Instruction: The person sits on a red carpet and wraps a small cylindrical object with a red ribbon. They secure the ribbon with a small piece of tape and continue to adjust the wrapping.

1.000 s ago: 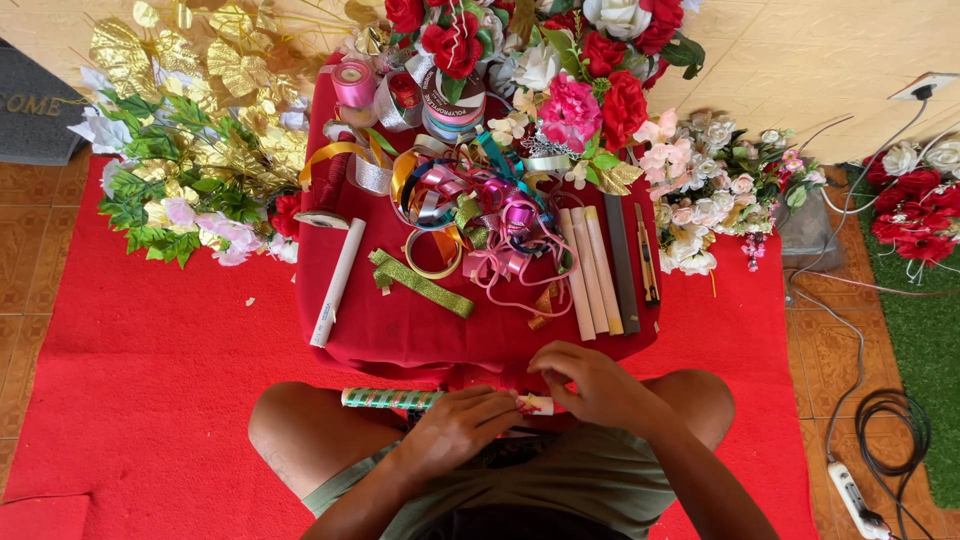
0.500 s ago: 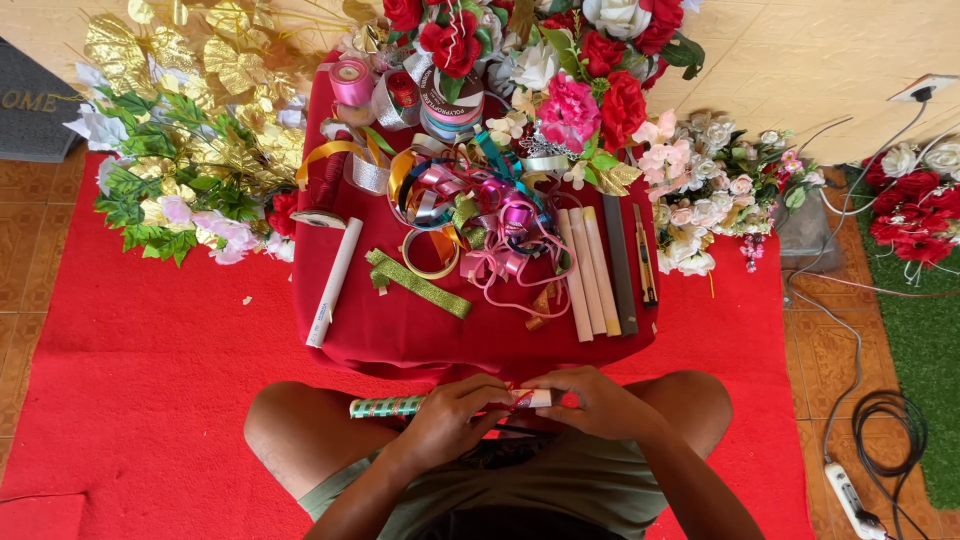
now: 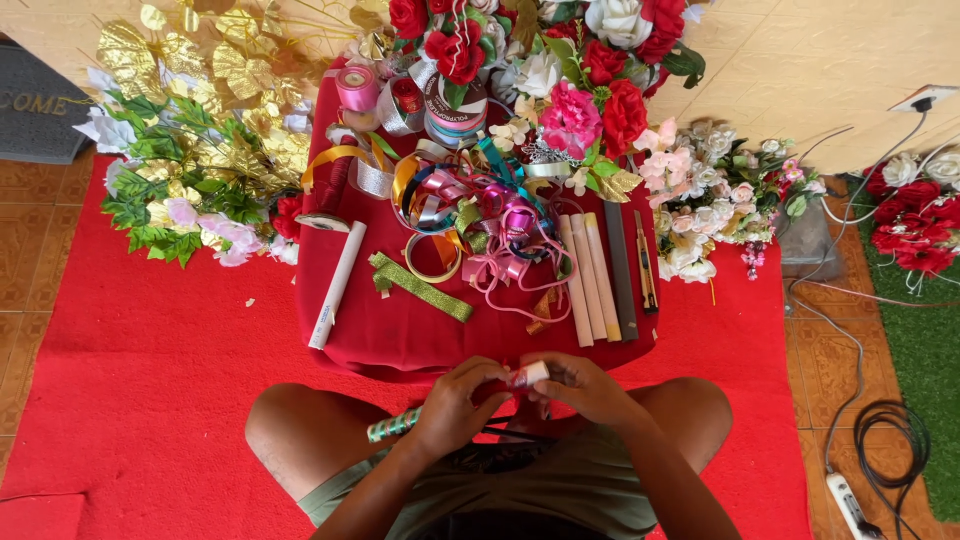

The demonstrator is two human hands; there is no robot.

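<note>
home floor craft corner: doormat (image 3: 35, 100), tiles (image 3: 30, 260), ribbons (image 3: 480, 200), artificial flowers (image 3: 590, 110).

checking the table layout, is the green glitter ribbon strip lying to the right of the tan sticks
No, the green glitter ribbon strip lies on the red table to the left of the tan sticks.

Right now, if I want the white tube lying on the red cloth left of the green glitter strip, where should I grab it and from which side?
Grip the white tube around its middle, coming straight down from above. It lies flat and slanted on the red cloth, its lower end near the cloth's front edge, and bare cloth runs along both long sides there. Its upper end sits close to a ribbon roll, so avoid that end.
</note>
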